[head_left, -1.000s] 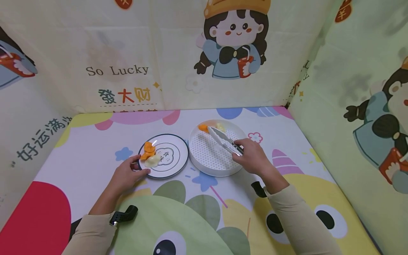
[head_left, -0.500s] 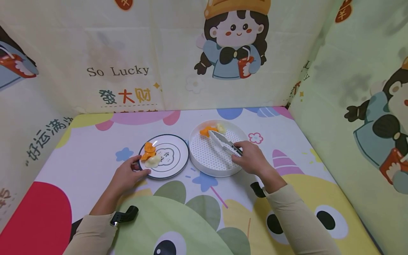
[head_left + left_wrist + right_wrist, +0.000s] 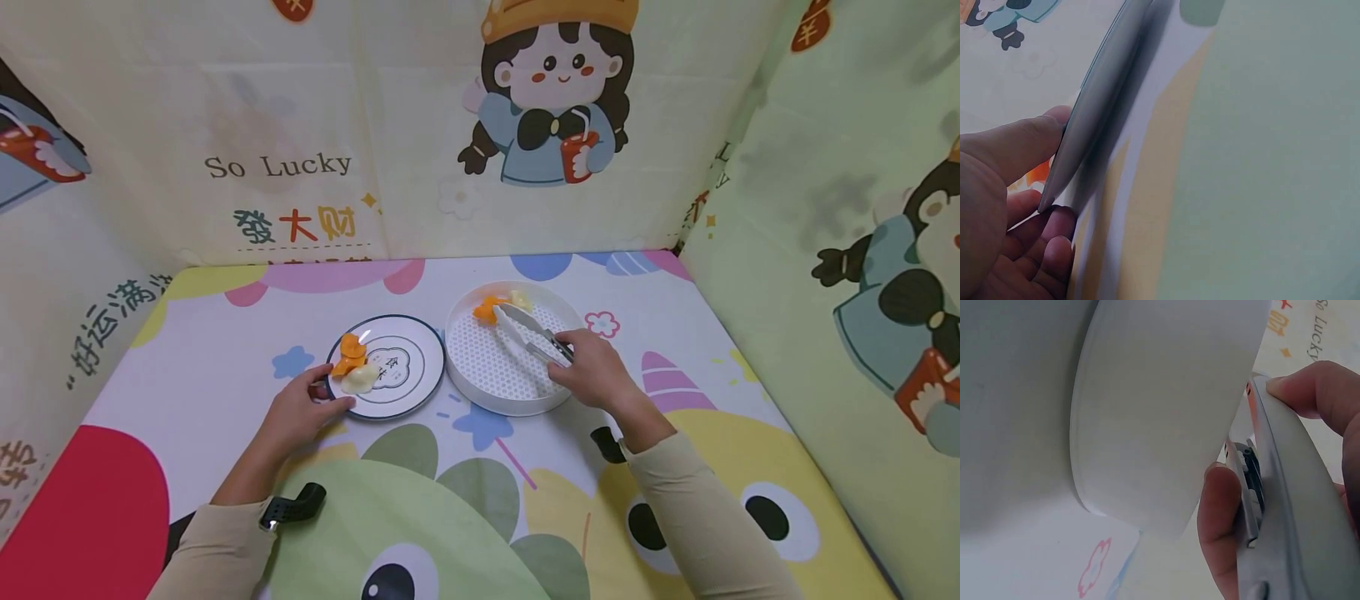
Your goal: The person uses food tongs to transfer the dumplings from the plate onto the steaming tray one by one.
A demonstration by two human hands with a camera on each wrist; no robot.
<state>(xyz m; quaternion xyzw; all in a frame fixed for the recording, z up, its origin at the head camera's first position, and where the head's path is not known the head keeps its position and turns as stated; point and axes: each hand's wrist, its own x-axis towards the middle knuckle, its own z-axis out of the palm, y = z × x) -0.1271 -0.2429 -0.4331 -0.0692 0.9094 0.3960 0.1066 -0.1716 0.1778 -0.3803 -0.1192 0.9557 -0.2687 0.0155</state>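
My left hand grips the left edge of a white dark-rimmed plate, thumb on top and fingers beneath. In the left wrist view the plate appears edge-on. Orange carrot-like slices and pale slices lie at the plate's left side. My right hand holds metal tongs, thumb on one arm and fingers on the other in the right wrist view. Their pale tips are inside a white perforated round steamer tray, right at orange pieces. Behind these lies a pale piece.
The steamer tray stands close to the plate's right edge on a cartoon-print tablecloth. Printed cloth walls rise behind the table and on both sides.
The tongs' arms have spread apart, their tips staying near the orange pieces. Those pieces show more fully and sit slightly farther right. My left hand and the plate have stayed put.
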